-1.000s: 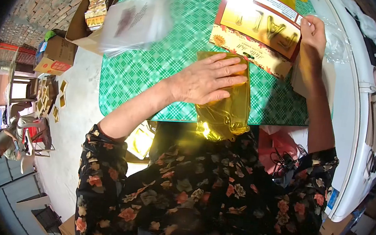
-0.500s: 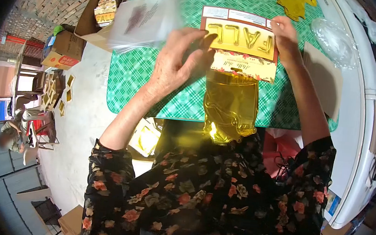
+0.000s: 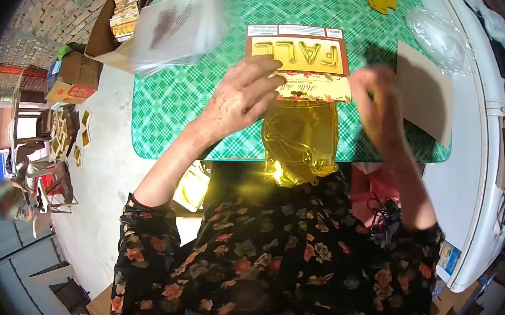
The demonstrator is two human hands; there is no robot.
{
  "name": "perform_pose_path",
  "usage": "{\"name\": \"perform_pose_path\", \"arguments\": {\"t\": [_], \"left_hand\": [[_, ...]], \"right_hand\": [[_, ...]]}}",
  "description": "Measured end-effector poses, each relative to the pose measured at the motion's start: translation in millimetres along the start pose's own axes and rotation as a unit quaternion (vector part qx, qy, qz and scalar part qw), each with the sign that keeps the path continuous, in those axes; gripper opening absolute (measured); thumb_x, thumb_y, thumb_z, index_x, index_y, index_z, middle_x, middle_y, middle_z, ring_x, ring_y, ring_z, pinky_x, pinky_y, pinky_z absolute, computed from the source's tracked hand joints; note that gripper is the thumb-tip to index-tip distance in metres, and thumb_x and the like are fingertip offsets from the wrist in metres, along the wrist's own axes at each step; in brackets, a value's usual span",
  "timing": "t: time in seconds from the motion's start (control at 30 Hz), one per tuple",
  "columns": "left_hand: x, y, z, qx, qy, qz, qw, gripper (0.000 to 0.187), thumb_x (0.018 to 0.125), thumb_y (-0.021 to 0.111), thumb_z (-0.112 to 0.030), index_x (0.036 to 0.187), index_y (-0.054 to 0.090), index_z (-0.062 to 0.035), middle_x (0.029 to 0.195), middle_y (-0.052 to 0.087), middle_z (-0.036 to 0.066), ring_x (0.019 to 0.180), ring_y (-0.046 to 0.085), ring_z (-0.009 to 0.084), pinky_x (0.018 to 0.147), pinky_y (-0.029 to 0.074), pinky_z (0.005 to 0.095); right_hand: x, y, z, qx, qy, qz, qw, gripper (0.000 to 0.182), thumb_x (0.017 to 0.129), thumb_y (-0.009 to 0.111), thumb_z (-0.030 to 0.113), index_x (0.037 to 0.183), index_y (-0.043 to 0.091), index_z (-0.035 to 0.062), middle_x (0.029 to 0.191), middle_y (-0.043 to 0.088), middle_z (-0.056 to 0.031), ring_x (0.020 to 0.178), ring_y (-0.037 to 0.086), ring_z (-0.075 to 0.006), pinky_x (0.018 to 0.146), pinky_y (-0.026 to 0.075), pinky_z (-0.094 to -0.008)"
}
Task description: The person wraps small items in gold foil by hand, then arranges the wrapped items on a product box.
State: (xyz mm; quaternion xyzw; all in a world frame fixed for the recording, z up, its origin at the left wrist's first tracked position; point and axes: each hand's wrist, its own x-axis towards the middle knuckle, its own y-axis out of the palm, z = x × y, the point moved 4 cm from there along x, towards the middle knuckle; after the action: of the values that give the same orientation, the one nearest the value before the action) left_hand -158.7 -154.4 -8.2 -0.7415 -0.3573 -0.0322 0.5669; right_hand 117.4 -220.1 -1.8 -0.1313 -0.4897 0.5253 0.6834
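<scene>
A printed card with the word FALL [image 3: 311, 54] lies on the green checked table [image 3: 194, 133], its letters upside down in view. Below its folded lower part hangs a gold foil balloon piece [image 3: 300, 135], reaching over the table's front edge. My left hand [image 3: 243, 96] rests at the card's left side, its fingers bent over the card's edge; what is under the fingertips is hidden. Just off the card's right edge is my right hand [image 3: 379, 103], blurred by motion, its fingers curled.
A stack of clear plastic bags [image 3: 176, 32] lies at the table's left, beside a cardboard box [image 3: 103, 34] of printed cards. On the right are a cardboard sheet [image 3: 425, 95] and crumpled clear plastic [image 3: 437, 35]. Another person [image 3: 11, 198] sits far left.
My right hand has let go of the card's top right corner and moved down beside it. The card now lies lower and further left in view, with my left hand on its edge.
</scene>
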Motion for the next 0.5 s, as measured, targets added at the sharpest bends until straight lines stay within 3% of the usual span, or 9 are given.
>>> {"name": "perform_pose_path", "arguments": {"t": [0.03,0.13,0.33,0.5], "left_hand": [[-1,1,0,0.000,0.001,0.002,1.000,0.035,0.089,0.075,-0.007,0.125,0.073,-0.0079,0.137,0.064,0.012,0.132,0.058,0.0335,0.112,0.047,0.0477],[-5,7,-2,0.002,-0.006,0.012,1.000,0.037,0.089,0.074,-0.008,0.126,0.072,-0.0076,0.137,0.064,0.012,0.133,0.057,0.0344,0.112,0.046,0.0483],[-7,11,1,-0.011,-0.004,0.018,1.000,0.041,0.089,0.074,-0.008,0.129,0.070,-0.0075,0.138,0.063,0.013,0.134,0.057,0.0345,0.110,0.046,0.0483],[-7,11,1,-0.011,-0.008,0.020,1.000,0.042,0.088,0.075,-0.008,0.129,0.070,-0.0080,0.138,0.063,0.012,0.133,0.058,0.0333,0.110,0.046,0.0477]], "right_hand": [[-20,-3,12,0.012,0.021,0.038,0.999,0.011,0.088,0.078,0.012,0.090,0.070,0.0043,0.099,0.066,-0.0144,0.095,0.062,-0.0396,0.083,0.048,-0.0493],[-61,-3,44,-0.043,0.081,0.064,0.994,0.014,0.088,0.079,0.014,0.095,0.070,0.0067,0.097,0.064,-0.0132,0.099,0.060,-0.0380,0.087,0.047,-0.0487],[-72,11,49,-0.099,0.128,0.048,0.986,0.025,0.087,0.082,0.020,0.102,0.065,0.0098,0.102,0.060,-0.0116,0.104,0.057,-0.0370,0.089,0.042,-0.0494],[-70,15,58,-0.111,0.152,0.060,0.980,0.028,0.086,0.084,0.023,0.100,0.065,0.0088,0.102,0.059,-0.0113,0.103,0.056,-0.0356,0.087,0.040,-0.0493]]}}
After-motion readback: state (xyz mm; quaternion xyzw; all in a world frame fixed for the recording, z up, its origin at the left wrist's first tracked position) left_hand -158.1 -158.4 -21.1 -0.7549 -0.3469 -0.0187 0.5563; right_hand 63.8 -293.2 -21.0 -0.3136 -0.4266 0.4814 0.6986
